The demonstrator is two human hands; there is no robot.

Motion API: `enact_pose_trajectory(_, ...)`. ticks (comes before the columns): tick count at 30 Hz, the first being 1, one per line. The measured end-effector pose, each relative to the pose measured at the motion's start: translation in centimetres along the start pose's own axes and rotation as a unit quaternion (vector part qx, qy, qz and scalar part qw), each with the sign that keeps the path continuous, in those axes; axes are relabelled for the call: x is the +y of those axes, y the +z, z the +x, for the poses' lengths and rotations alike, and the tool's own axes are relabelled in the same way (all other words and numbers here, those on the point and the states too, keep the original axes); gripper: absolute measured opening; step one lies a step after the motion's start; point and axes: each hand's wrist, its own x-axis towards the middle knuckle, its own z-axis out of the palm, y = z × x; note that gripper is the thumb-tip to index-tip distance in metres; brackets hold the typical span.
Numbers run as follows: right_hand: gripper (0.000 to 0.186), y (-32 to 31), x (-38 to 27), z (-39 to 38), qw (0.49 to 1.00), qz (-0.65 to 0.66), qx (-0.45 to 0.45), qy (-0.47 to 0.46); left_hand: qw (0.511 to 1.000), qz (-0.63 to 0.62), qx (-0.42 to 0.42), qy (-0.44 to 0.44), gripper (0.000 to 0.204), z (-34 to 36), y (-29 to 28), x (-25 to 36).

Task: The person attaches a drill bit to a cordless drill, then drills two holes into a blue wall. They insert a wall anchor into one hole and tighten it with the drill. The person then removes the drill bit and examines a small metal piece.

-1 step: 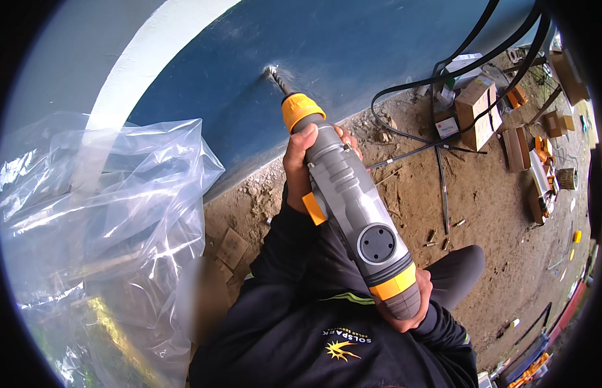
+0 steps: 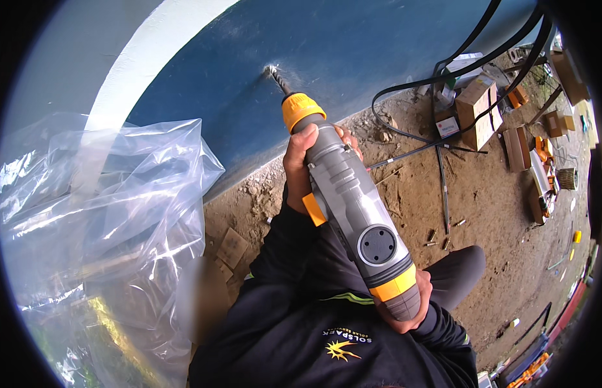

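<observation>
A grey and yellow rotary hammer drill point(image 2: 349, 187) slants across the middle of the view. Its spiral bit point(image 2: 281, 83) meets the blue wall point(image 2: 223, 77) at a chipped, dusty spot, and the tip is hidden there. My left hand point(image 2: 298, 155) wraps round the front of the body just behind the yellow collar point(image 2: 301, 111), thumb on one side and fingertips on the other. At the back end, my right hand point(image 2: 417, 307) closes round the dark rear grip, with most of its fingers hidden beneath the tool.
Clear plastic sheeting point(image 2: 120, 239) hangs at the left. Thick black cables point(image 2: 404, 87) loop down on the right onto the dirt ground point(image 2: 411, 187). Cardboard boxes point(image 2: 477, 113) stand beyond, with several small metal anchors point(image 2: 431, 236) lying near my knee point(image 2: 459, 271).
</observation>
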Motion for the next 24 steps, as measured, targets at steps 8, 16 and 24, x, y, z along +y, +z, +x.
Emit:
enact_pose_trajectory(8,0.036,-0.2,-0.7,0.2,0.999,-0.023,-0.003,0.034,1.000,0.015,0.016,-0.002,0.052,0.3,0.1,0.2)
enact_pose_trajectory(16,0.038,0.4,0.0,1.0,1.000,-0.005,0.017,0.010,0.999,0.024,0.025,-0.005,0.052,0.5,-0.2,0.7)
enact_pose_trajectory(24,0.030,0.3,-0.2,1.8,0.998,0.053,0.000,0.031,1.000,0.027,0.007,0.002,0.053,1.5,-0.7,1.2)
